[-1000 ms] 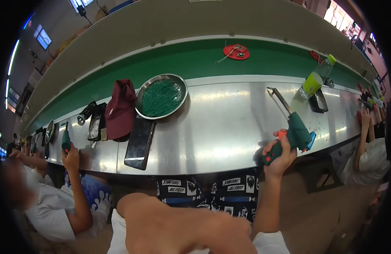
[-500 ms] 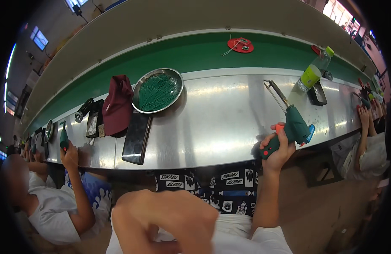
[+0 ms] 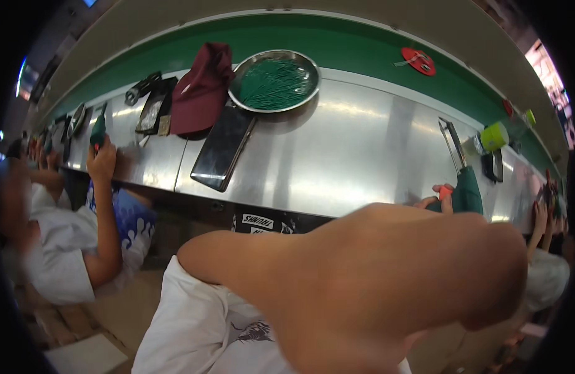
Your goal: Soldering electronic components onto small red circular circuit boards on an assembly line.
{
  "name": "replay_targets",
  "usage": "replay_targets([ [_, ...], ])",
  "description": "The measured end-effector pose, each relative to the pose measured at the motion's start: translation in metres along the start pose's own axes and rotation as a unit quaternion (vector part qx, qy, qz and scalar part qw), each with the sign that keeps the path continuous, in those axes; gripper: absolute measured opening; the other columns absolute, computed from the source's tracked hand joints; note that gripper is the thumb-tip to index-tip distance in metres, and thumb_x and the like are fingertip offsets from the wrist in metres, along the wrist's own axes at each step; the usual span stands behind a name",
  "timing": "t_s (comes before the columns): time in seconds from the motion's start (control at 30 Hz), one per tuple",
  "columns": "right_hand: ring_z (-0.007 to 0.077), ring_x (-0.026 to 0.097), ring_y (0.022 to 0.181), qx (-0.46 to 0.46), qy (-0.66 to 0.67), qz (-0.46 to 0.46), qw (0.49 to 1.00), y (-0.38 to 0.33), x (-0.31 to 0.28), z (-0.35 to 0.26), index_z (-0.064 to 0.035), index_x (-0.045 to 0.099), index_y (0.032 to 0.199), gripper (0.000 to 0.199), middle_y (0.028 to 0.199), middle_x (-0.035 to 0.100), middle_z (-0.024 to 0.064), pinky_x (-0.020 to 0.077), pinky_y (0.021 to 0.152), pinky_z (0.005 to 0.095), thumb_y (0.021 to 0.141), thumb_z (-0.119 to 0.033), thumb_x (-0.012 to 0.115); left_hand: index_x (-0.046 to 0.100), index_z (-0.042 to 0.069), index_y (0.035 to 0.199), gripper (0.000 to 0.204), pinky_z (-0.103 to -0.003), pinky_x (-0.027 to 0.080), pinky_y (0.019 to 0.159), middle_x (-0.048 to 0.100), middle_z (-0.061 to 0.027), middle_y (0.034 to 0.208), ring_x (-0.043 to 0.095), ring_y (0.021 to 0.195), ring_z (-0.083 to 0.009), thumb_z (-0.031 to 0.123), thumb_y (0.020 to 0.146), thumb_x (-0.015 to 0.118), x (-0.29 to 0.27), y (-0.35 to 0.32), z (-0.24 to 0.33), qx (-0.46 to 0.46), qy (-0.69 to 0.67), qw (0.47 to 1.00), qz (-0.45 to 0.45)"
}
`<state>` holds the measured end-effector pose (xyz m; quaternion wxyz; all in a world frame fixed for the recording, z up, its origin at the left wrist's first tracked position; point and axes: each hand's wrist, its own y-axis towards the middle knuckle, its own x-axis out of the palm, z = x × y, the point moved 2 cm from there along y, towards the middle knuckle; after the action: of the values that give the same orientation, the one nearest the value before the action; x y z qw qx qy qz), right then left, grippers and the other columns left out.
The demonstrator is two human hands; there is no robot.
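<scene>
Across the foreground stretches my left arm, close to the camera, with my left hand [image 3: 412, 268] large and blurred; its fingers cannot be made out. Beyond it, my right hand [image 3: 447, 204] grips a green soldering gun [image 3: 467, 191], a digit near its orange-red button. The gun's metal tip points up and away over the steel bench [image 3: 337, 168]. My left hand hides most of my right hand and the gun's lower part. A steel bowl [image 3: 314, 100] of thin green wires [image 3: 272, 84] sits at the back, left of the gun.
Left of the bowl are a maroon cap [image 3: 203, 93], a dark phone [image 3: 222, 149] and a black tray [image 3: 155, 106]. A bottle with a lime-green label [image 3: 493, 137] stands right. At left, a co-worker's hand [image 3: 102, 163] holds a similar tool. A red disc [image 3: 418, 60] is on the green back panel.
My left hand has swung up and rightward, now covering much of my right forearm and hand. The view has shifted; bench items appear higher. My right hand still holds the soldering gun.
</scene>
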<state>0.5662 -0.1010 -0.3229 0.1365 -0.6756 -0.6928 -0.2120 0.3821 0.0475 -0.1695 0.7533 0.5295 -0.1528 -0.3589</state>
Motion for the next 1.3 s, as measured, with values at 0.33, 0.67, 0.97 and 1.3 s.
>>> replay_targets([
  [0.33, 0.0143, 0.053, 0.051, -0.044, -0.058, -0.020, 0.997, -0.005, 0.007, -0.009, 0.0033, 0.055, 0.107, 0.025, 0.097, 0.057, 0.0123, 0.0425, 0.040, 0.0284, 0.096, -0.019, 0.056, 0.062, 0.004, 0.089, 0.029, -0.034, 0.034, 0.044, 0.059, -0.0089, 0.078, 0.050, 0.053, -0.0183, -0.011, 0.065, 0.069, -0.026, -0.017, -0.011, 0.063, -0.017, 0.996, 0.063],
  [0.67, 0.0121, 0.045, 0.056, -0.032, -0.086, 0.012, 0.996, 0.000, 0.000, 0.006, 0.0018, 0.064, 0.103, 0.031, 0.066, 0.050, 0.0027, 0.0353, 0.051, 0.0245, 0.093, -0.027, 0.058, 0.048, 0.002, 0.070, 0.028, -0.027, 0.034, 0.053, 0.054, -0.0061, 0.068, 0.044, 0.055, -0.0111, 0.003, 0.096, 0.055, -0.128, -0.084, -0.083, -0.354, -0.080, 0.906, 0.218],
  [0.97, 0.0147, 0.045, 0.045, -0.071, -0.057, 0.068, 0.994, -0.010, 0.021, -0.010, -0.0057, 0.067, 0.082, 0.024, 0.059, 0.052, 0.0020, 0.0328, 0.041, 0.0278, 0.082, -0.030, 0.065, 0.062, 0.004, 0.098, 0.011, -0.031, 0.051, 0.078, 0.069, -0.0117, 0.101, 0.062, 0.076, -0.0165, 0.012, 0.092, 0.066, -0.314, -0.178, -0.039, -0.217, -0.077, 0.745, 0.627],
  [1.3, 0.0116, 0.042, 0.038, 0.063, 0.319, -0.418, 0.848, 0.018, 0.009, 0.017, -0.0075, 0.065, 0.082, 0.028, 0.052, 0.047, -0.0007, 0.0307, 0.036, 0.0247, 0.086, -0.035, 0.062, 0.045, 0.011, 0.085, 0.015, -0.039, 0.047, 0.078, 0.060, -0.0105, 0.086, 0.056, 0.080, -0.0250, 0.020, 0.089, 0.057, -0.389, -0.220, 0.026, -0.180, -0.110, 0.599, 0.772],
])
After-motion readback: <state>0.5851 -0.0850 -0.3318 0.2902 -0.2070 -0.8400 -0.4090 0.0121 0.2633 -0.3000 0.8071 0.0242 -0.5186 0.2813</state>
